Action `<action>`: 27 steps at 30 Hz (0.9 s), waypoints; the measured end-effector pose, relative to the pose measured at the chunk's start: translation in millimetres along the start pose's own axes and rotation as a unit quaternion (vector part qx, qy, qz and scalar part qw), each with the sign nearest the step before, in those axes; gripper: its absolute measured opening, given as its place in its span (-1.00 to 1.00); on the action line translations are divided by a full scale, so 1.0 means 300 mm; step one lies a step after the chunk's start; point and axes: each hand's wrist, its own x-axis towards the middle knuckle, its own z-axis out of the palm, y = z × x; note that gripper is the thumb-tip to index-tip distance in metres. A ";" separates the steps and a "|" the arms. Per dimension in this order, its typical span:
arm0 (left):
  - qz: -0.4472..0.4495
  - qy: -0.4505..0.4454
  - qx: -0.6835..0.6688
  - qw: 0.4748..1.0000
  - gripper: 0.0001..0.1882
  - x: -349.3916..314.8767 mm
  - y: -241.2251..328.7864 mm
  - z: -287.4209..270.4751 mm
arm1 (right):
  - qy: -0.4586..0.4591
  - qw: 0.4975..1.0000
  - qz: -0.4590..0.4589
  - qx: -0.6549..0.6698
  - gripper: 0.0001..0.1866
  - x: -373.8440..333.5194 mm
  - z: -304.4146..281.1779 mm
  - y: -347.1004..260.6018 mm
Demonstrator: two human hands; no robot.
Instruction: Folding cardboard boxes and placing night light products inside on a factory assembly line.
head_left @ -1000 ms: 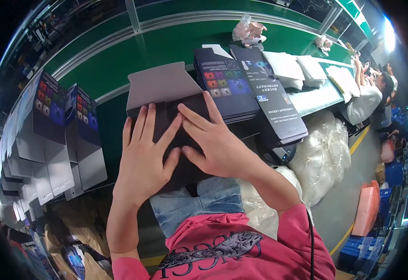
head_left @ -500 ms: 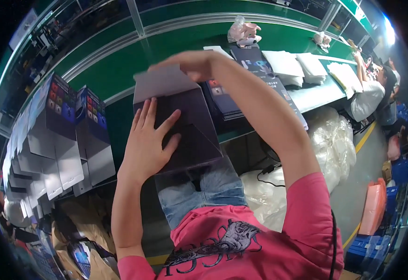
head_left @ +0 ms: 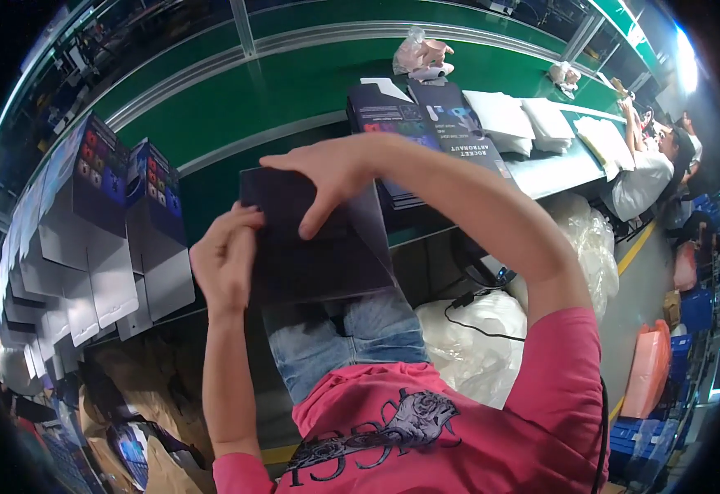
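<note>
I hold a dark, flat-sided cardboard box (head_left: pixel 327 255) upright over my lap at the edge of the green table (head_left: pixel 236 99). My left hand (head_left: pixel 226 262) grips its left side, fingers curled over the edge. My right hand (head_left: pixel 327 177) reaches across from the right and presses on the box's top flap, fingers spread over the upper edge. Below the box my jeans and pink shirt show.
A stack of dark printed flat cartons (head_left: pixel 426 132) lies on the table beyond the box, with white sheets (head_left: pixel 524 119) to its right. Erected purple-and-grey boxes (head_left: pixel 121 214) stand at my left. Clear plastic bags (head_left: pixel 491 337) sit at my right knee. Another person (head_left: pixel 656 165) works far right.
The box has gone from lying flat under both palms to standing opened up. My right hand rose over its top and now sits on the upper flap; my left hand shifted to its left edge.
</note>
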 end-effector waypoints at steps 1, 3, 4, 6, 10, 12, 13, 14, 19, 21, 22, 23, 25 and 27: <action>-0.069 0.093 -0.112 0.987 -0.83 -0.038 -0.018 -0.008 | 0.025 0.999 -0.019 -0.040 0.20 0.016 0.022 0.019; -0.003 0.151 -0.143 0.978 -0.75 -0.090 -0.059 -0.036 | 0.072 0.993 -0.046 -0.080 0.21 0.038 0.052 0.026; -0.024 0.153 -0.115 0.981 -0.60 -0.110 -0.056 -0.012 | 0.071 0.993 -0.044 -0.079 0.21 0.051 0.050 0.022; -0.128 0.021 -0.174 0.976 -0.37 -0.108 0.034 0.036 | 0.030 0.995 -0.034 -0.089 0.19 0.061 0.047 0.005; -0.110 -0.064 -0.021 0.992 -0.36 -0.097 0.033 -0.008 | 0.078 0.988 0.005 -0.136 0.19 0.028 0.078 -0.054; -0.100 -0.064 -0.005 0.993 -0.40 -0.099 0.034 -0.008 | 0.101 0.968 0.061 -0.221 0.17 0.018 0.098 -0.096; -0.109 -0.065 0.019 0.992 -0.41 -0.095 0.038 -0.009 | 0.104 0.968 0.062 -0.221 0.17 0.028 0.119 -0.089; -0.117 -0.065 0.042 0.990 -0.43 -0.094 0.042 -0.007 | 0.147 0.953 0.056 -0.259 0.16 0.037 0.144 -0.081; -0.093 -0.095 0.106 0.985 -0.45 -0.089 0.049 -0.025 | 0.153 0.957 0.020 -0.247 0.09 0.024 0.107 -0.028; -0.095 -0.107 0.120 0.982 -0.46 -0.081 0.070 -0.026 | 0.051 0.991 -0.064 -0.107 0.03 0.029 0.059 0.018; -0.101 -0.124 0.128 0.979 -0.44 -0.077 0.083 -0.027 | 0.052 0.991 -0.066 -0.106 0.03 0.029 0.036 0.043; -0.110 -0.142 0.136 0.974 -0.41 -0.081 0.089 -0.033 | 0.027 0.995 -0.075 -0.056 0.02 0.030 0.022 0.064; -0.115 -0.134 0.083 0.981 -0.34 -0.088 0.055 -0.038 | -0.006 0.996 -0.082 0.027 0.01 0.021 0.013 0.113; -0.139 -0.083 -0.020 0.987 -0.17 -0.109 0.035 -0.042 | 0.062 0.997 -0.020 0.045 -0.03 -0.029 0.033 0.129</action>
